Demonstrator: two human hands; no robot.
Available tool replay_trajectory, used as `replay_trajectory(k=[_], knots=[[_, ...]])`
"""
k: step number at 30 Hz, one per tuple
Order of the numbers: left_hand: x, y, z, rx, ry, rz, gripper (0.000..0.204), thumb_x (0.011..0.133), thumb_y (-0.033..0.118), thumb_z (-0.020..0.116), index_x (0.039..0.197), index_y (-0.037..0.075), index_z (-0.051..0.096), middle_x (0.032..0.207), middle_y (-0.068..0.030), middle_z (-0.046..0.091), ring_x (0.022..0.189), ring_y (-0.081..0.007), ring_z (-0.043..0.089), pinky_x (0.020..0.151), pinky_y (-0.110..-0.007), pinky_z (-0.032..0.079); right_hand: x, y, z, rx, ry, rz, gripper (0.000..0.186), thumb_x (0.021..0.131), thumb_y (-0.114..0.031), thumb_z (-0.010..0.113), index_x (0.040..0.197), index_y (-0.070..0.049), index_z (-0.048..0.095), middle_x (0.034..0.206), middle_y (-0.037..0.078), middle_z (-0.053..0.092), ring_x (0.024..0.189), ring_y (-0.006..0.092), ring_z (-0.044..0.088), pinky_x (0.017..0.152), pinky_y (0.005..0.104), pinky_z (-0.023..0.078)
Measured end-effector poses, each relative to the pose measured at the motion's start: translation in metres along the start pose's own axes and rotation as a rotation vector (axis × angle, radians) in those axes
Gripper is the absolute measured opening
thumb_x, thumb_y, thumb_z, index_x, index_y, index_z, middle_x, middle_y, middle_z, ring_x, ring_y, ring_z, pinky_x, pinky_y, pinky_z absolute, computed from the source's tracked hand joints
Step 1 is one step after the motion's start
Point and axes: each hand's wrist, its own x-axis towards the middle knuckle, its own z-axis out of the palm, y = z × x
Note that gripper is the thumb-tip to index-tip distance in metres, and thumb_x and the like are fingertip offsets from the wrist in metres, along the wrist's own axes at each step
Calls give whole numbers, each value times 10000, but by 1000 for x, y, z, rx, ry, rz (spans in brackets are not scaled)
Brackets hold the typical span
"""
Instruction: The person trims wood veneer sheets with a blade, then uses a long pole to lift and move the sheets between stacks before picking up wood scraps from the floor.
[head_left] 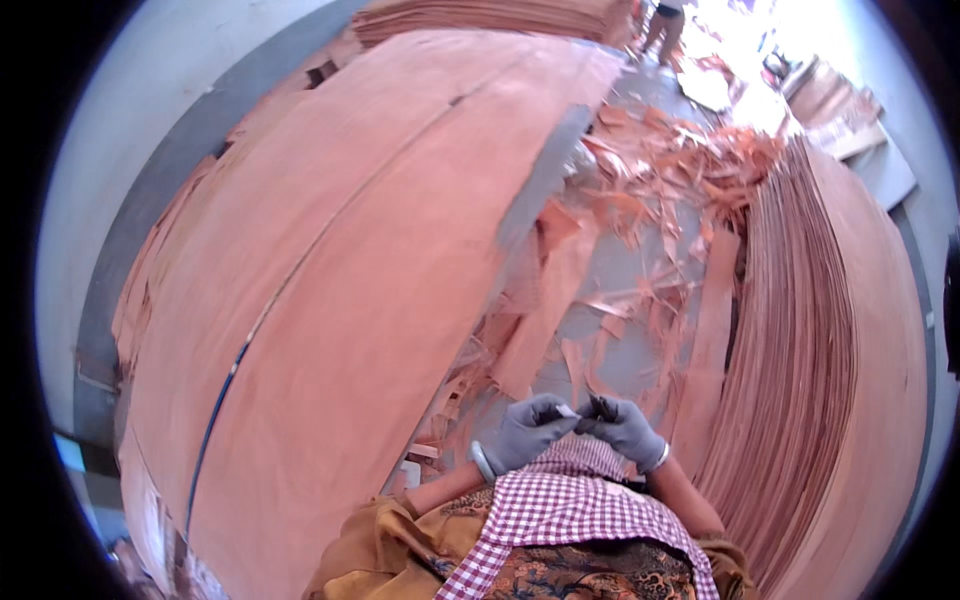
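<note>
Both my hands wear grey gloves with dark fingertips and meet in front of a checked purple-and-white apron (560, 510). My left hand (525, 432) is closed in a pinch on a small white piece (566, 411), whose kind is too small to make out. Close beside it, my right hand (625, 435) has its fingers bent together near the white piece. Whether something dark sits in those fingers or only the glove's dark tips show, I cannot tell.
A large stack of reddish wood veneer sheets (400, 250) spreads along the left, with a long thin rod (225, 385) lying over it. Another tall veneer stack (800, 380) stands on the right. Torn veneer scraps (670, 160) litter the floor between. Far back, a person (665, 30) stands.
</note>
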Motion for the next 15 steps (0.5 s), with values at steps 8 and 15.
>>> replay_trajectory(k=[8,15], knots=[[161,4,8,-152,312,-37,111,853,28,576,960,24,605,822,-14,627,735,-78,581,654,-212,479,57,-60,-173,127,253,18,128,830,-127,625,928,-46,617,774,-39,575,613,24,444,526,176,347],[270,10,9,-85,462,27,214,893,51,514,1095,-1,564,953,-58,632,868,-128,604,791,-244,495,77,-116,-336,256,571,-21,172,854,-186,580,947,-41,592,805,27,616,454,51,381,400,198,275]])
